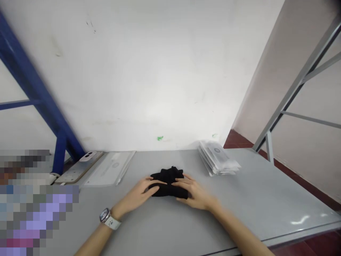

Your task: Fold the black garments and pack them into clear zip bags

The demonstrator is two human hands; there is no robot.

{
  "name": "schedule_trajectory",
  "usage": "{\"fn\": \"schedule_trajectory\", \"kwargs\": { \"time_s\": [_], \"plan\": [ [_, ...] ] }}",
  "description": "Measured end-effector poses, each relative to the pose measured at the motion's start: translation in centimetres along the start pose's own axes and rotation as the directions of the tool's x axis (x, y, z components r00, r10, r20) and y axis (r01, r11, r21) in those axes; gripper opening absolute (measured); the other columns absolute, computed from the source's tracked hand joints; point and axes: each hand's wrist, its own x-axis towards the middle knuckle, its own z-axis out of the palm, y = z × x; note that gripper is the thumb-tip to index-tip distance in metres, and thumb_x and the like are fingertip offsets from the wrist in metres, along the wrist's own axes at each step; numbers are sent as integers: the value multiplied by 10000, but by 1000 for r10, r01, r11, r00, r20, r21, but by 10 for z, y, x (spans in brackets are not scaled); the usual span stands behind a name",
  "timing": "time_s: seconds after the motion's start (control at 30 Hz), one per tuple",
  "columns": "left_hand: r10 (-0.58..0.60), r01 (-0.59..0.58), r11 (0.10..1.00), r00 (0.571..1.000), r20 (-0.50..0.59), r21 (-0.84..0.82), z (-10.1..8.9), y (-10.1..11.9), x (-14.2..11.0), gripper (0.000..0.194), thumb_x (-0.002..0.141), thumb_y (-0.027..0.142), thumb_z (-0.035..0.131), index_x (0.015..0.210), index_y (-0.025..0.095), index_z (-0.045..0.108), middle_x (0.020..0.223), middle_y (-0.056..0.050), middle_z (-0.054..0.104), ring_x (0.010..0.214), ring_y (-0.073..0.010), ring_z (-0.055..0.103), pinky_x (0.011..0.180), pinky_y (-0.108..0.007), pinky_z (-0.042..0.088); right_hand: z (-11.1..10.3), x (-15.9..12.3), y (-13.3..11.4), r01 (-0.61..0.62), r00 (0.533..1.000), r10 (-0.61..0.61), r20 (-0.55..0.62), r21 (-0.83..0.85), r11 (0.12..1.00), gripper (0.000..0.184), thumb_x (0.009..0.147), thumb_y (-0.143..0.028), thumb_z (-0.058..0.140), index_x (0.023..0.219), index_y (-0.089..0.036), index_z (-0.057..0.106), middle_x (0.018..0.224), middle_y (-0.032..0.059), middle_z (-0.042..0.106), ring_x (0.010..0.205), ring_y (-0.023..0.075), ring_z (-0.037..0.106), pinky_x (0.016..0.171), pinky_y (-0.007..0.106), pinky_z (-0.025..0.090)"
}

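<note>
Black cloth [170, 191], head view: apparently being bundled on the desk [165, 227], its ends being touched by left hand [144, 189] and right hand [195, 193], fingers extended, unclenched. For the next move, even two-handed pressure is seemingly being called for.

Red floor [236, 139] shows beyond a grey table [154, 227] and white wall [165, 71].
</note>
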Motion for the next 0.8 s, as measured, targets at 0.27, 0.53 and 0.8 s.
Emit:
{"fn": "schedule_trajectory", "kwargs": {
  "time_s": [0.27, 0.53, 0.8],
  "plan": [
    [-101, 75, 921, 994, -51, -381, 6, 0, 8, 450, 848, 490, 552, 1196, 207, 509, 907, -40, 717, 872, -233, 665, 799, -347, 510, 7, 13, -2, -296, 916, 334, -220, 188, 936, 400, 937, -492, 436, 781, -190, 647, 787, 50, 650, 876, 234, 600, 793, 343, 474],
    [-244, 161, 944, 927, -286, -287, 17, -15, 19, 631, 804, 513, 584, 1313, 201, 380, 581, 66, 594, 614, -187, 611, 654, -312, 456, 8, 55, 18, -316, 815, 447, -369, 363, 876, 409, 850, -526, 532, 609, -201, 469, 564, -44, 432, 541, 114, 392, 507, 243, 299],
    [-156, 162, 987, 924, -349, -11, 20, -26, 24, 484, 828, 450, 524, 1236, 208, 424, 557, 89, 555, 555, -165, 543, 647, -299, 420, 30, 60, 39, -436, 746, 480, -462, 207, 876, 397, 800, -509, 575, 599, -220, 391, 535, -56, 393, 508, 121, 381, 490, 253, 260]
  ]
}}
